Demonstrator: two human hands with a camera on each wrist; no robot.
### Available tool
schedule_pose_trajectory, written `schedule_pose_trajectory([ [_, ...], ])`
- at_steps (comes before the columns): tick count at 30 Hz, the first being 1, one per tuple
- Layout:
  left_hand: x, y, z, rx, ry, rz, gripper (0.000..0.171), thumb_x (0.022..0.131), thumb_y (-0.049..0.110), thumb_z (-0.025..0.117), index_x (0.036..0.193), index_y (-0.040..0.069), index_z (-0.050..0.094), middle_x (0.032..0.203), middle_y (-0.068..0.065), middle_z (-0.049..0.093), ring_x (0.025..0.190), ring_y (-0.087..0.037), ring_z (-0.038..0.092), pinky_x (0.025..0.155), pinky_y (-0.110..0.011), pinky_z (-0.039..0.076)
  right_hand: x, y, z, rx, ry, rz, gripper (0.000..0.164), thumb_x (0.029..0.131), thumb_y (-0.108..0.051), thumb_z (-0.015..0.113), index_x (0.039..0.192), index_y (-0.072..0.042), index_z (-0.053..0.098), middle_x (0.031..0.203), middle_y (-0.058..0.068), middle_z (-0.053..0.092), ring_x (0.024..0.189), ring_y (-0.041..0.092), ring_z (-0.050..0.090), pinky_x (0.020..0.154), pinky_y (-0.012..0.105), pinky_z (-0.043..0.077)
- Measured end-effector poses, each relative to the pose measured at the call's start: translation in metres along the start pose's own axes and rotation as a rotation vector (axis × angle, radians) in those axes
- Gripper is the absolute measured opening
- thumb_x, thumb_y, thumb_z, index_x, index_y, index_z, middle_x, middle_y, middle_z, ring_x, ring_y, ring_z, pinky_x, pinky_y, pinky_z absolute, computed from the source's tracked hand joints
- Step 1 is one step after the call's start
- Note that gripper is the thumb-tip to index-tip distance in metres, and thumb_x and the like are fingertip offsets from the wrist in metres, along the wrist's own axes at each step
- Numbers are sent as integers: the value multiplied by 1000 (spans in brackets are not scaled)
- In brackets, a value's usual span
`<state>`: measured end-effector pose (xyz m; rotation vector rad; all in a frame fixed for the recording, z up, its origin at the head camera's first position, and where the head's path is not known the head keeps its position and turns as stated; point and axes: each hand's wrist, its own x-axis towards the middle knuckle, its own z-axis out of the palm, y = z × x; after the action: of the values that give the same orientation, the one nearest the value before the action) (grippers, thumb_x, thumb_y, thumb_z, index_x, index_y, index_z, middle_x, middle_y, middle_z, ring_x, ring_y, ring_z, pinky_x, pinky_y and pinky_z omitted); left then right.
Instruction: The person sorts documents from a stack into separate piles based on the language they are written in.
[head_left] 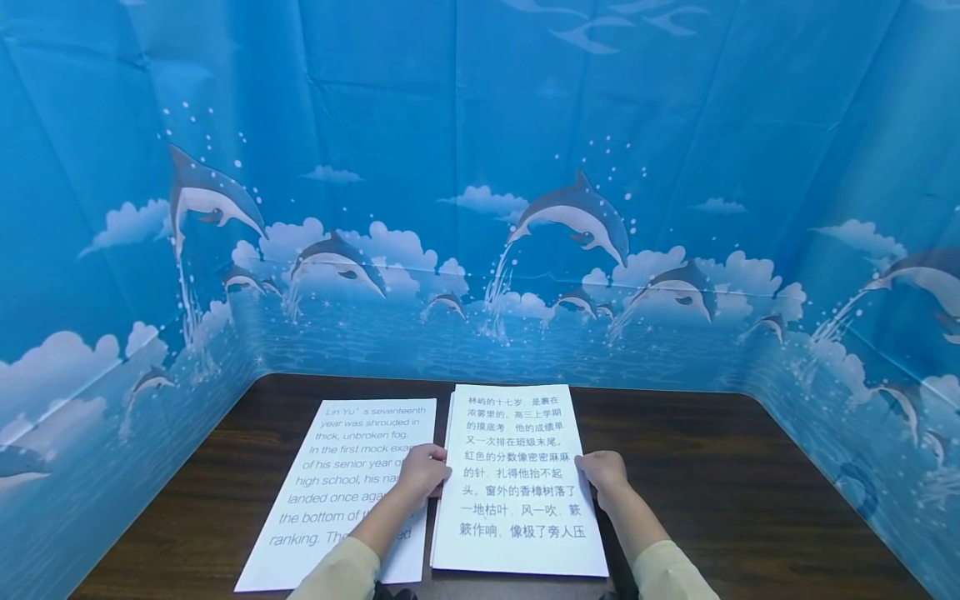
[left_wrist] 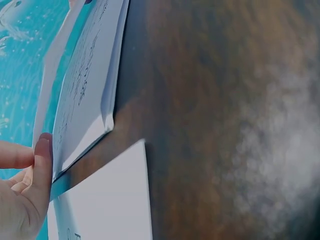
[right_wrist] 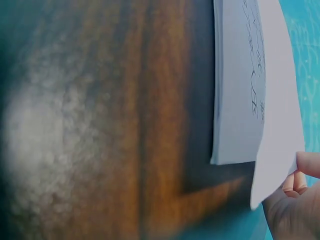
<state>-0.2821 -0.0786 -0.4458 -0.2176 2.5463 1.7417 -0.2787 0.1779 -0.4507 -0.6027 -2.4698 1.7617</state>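
A white sheet of paper (head_left: 517, 467) printed with large Chinese characters is held by its two side edges. My left hand (head_left: 424, 472) pinches the left edge between thumb and fingers, and my right hand (head_left: 604, 477) pinches the right edge. Both wrist views show this sheet raised a little above a stack of paper (left_wrist: 85, 95), whose top page also bears print. To the left, a page of English text (head_left: 337, 467) lies on the table, partly covered by my left hand and forearm.
Dark wood-grain table (head_left: 697, 483) extends on both sides of the papers. A blue curtain (head_left: 420, 167) with dolphins and clouds encloses the table at the back and sides. Dark, unclear objects (head_left: 395, 593) show at the bottom edge.
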Motion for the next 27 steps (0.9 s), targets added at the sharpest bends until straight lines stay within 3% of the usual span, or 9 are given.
schedule_pose_trajectory([
  [11,1,4,4,-10,-5,-2,30,72,-4,54,102,-6,54,81,-12,52,60,-19,54,49,-27,46,5,5,-3,-4,33,-9,26,85,-7,48,99,14,52,84,20,55,77,30,54,71,44,42],
  [27,1,9,12,17,-9,10,29,72,-3,54,101,-4,54,79,-11,52,59,-18,53,47,-25,45,3,4,-17,-11,24,-21,21,86,-9,48,95,9,54,84,16,54,80,28,51,72,44,40],
])
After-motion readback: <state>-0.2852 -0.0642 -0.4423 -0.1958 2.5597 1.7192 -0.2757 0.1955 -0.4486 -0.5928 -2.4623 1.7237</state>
